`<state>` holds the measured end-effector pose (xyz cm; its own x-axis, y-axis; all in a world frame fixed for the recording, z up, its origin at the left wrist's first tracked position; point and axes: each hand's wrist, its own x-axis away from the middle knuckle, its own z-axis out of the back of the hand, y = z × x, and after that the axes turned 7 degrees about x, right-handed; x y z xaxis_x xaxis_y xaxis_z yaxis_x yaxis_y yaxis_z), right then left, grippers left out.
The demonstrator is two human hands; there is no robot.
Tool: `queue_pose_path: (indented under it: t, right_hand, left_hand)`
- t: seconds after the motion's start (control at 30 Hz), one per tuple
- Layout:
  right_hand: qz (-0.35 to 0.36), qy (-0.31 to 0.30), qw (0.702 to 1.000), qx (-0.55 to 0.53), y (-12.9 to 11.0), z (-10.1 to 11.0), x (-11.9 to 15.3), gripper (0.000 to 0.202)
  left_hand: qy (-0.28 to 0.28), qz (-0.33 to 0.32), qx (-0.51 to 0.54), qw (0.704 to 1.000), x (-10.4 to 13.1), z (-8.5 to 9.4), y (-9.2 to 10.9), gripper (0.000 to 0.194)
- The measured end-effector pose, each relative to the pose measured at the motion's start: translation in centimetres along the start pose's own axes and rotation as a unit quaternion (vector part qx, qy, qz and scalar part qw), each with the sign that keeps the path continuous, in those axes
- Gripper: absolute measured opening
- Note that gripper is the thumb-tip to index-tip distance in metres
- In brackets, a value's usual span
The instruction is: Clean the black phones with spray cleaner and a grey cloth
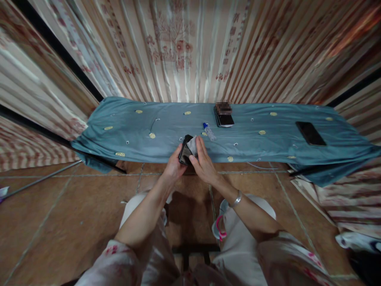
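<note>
In the head view my left hand [174,165] grips a black phone [185,154] by its left side and lower edge, above the front edge of the cloth. My right hand [204,163] pinches a small grey-white cloth [192,145] and presses it against the phone's face. The fingers of that hand point forward, and they hide part of the cloth. Just beyond them a small clear bottle [210,132] with a blue cap lies on its side.
A blue-green cloth with pineapple prints covers a long narrow table [166,119]. Toward the back sits a stack of dark flat devices [224,120], its top blurred out. Another black phone [311,133] lies at the right. Pleated curtains [184,51] hang behind.
</note>
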<state>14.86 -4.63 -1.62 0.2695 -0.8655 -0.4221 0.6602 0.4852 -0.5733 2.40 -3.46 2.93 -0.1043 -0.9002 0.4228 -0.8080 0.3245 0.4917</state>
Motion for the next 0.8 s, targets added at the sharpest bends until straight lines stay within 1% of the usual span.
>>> queue_pose_path:
  t: [0.07, 0.17, 0.23, 0.33, 0.5, 0.63, 0.8]
  right_hand:
    - [-0.014, -0.003, 1.000, 0.000, -0.1, -0.1, 0.1, 0.074]
    - [-0.038, -0.002, 0.999, -0.011, -0.3, -0.3, 0.2, 0.075]
    - [-0.051, 0.003, 0.998, -0.034, -0.6, -0.4, 0.4, 0.075]
    - [-0.061, 0.001, 0.995, -0.075, -1.1, -0.6, 0.7, 0.076]
    - [-0.037, -0.030, 0.993, -0.108, -1.9, -0.8, 1.5, 0.074]
    - [-0.012, -0.058, 0.992, -0.111, -2.6, -0.9, 2.4, 0.074]
    - [0.013, -0.079, 0.990, -0.113, -3.4, -1.3, 3.5, 0.073]
  left_hand:
    - [0.001, -0.005, -0.003, 1.000, -0.1, 0.0, -0.2, 0.032]
    - [0.021, -0.004, -0.008, 1.000, 0.0, -0.1, -0.6, 0.032]
    - [0.040, -0.010, -0.009, 0.999, -0.1, -0.1, -0.6, 0.030]
    - [0.052, -0.019, -0.006, 0.998, -0.2, -0.2, -0.4, 0.030]
    - [0.065, -0.037, 0.011, 0.997, -0.6, -0.4, 0.3, 0.041]
    - [0.075, -0.028, 0.021, 0.997, -1.2, 0.3, 1.0, 0.040]
    - [0.055, -0.019, 0.036, 0.998, -1.5, 1.0, 1.8, 0.045]
